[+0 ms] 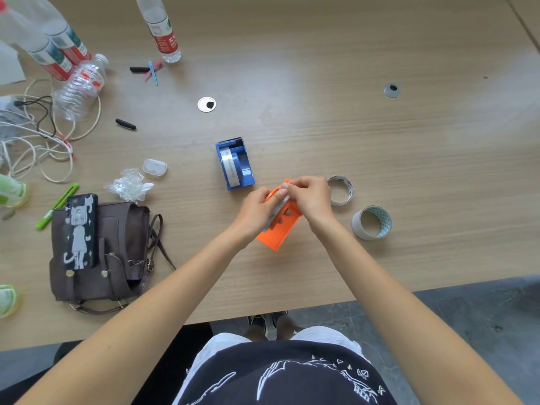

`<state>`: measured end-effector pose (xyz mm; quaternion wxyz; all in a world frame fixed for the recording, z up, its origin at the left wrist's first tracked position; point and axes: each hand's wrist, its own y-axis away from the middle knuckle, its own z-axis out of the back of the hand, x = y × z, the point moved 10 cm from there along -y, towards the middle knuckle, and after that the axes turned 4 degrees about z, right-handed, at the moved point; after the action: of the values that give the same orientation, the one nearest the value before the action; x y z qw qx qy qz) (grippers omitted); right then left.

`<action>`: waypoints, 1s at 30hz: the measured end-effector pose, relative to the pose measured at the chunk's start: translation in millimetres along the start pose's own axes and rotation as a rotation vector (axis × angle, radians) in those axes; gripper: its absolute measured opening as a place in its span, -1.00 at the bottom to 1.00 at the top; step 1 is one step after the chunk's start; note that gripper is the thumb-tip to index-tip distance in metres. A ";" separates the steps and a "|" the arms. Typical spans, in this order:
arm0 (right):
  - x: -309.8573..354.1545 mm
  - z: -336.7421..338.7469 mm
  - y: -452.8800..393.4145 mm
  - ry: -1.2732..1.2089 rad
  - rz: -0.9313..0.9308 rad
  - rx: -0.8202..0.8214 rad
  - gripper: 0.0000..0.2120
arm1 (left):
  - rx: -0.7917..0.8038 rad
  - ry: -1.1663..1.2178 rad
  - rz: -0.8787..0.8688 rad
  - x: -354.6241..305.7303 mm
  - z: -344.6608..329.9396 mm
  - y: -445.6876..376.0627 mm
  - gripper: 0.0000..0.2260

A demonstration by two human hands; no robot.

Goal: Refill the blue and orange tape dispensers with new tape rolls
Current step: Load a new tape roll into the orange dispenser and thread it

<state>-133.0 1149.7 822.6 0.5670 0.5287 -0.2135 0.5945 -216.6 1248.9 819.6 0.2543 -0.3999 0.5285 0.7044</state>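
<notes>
Both hands meet over the orange tape dispenser (277, 229), which lies on the wooden table (380, 141) near its front edge. Taking that dispenser as the landmark and reading from the left: far to its left sits a brown bag (117, 258) with a phone (80, 232) in a dark illustrated case lying on top, and a green pen (57, 206) just beyond the bag's upper corner. Up and left of the dispenser are a crumpled clear wrapper (128, 184) and a small clear case (155, 167), and farther back in that direction stand several plastic bottles (162, 27) beside a tangle of cords (35, 141). Just up and left of the dispenser, close but apart from it, stands the blue tape dispenser (235, 163) with a roll of tape seated inside. The left hand (258, 210) curls around the orange dispenser's left side, gripping it. The right hand (311, 195) comes in from the other side, its fingertips pinching a tape roll (277, 210) at the top of the dispenser; how far the roll sits in cannot be told. Just right of the dispenser lies a thin, nearly used-up tape roll (340, 190), and lower right of that a wider cardboard core (371, 222) stands on end.
</notes>
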 end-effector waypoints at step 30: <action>-3.8 -22.6 8.1 -0.025 -0.045 0.455 -0.90 | -0.154 -0.057 -0.036 -6.5 29.1 8.9 -0.66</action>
<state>-149.7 1165.2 814.2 0.4435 0.6549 -0.0689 0.6080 -228.5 1274.1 833.4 0.2504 -0.4074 0.4580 0.7494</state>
